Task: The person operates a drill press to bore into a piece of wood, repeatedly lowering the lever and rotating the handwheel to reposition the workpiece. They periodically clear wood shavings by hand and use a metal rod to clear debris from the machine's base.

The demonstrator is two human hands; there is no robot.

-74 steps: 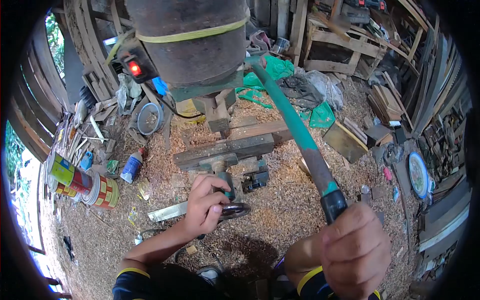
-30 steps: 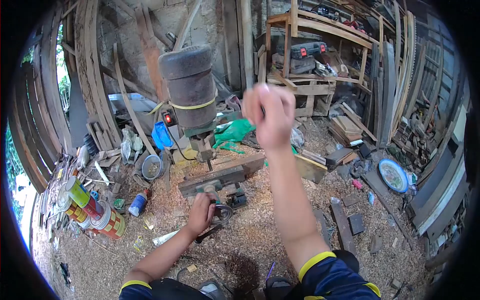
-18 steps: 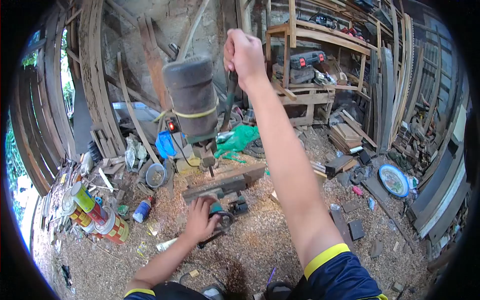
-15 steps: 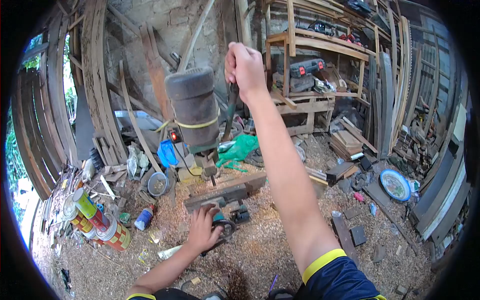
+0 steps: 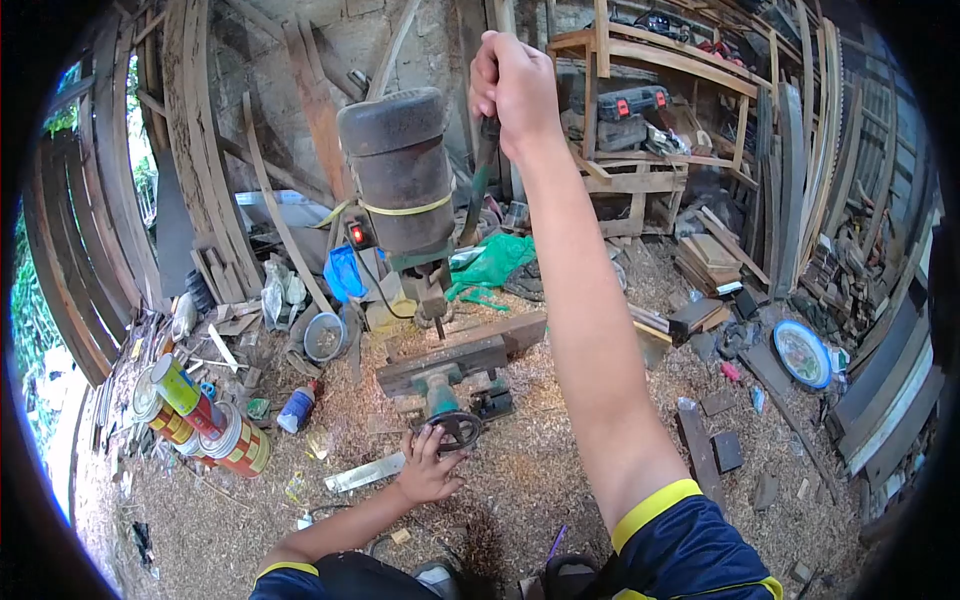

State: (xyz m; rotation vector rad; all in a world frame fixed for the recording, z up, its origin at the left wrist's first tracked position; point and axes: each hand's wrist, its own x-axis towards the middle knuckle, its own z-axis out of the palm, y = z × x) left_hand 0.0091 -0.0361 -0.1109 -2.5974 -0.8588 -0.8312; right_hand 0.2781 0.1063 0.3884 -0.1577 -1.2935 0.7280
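My right hand (image 5: 515,85) is raised high and closed around the end of a green lever (image 5: 481,185) that runs down beside the dark motor drum (image 5: 400,170) of a drilling machine. Its bit hangs just above a thick wooden beam (image 5: 462,352) held in the green vise. Low down, my left hand (image 5: 430,468) rests on the near edge of the round hand wheel (image 5: 455,430) at the front of the vise, fingers spread over its rim.
Sawdust covers the ground. Coloured tin cans (image 5: 195,420) and a blue spray can (image 5: 297,408) lie at the left. A metal ruler (image 5: 365,472) lies beside my left hand. Wood offcuts (image 5: 705,450) and a round plate (image 5: 802,352) are at the right.
My right hand swung the lever from low at the right up to high above the machine. My left hand slid off the wheel's top to its near edge. The view pulled back.
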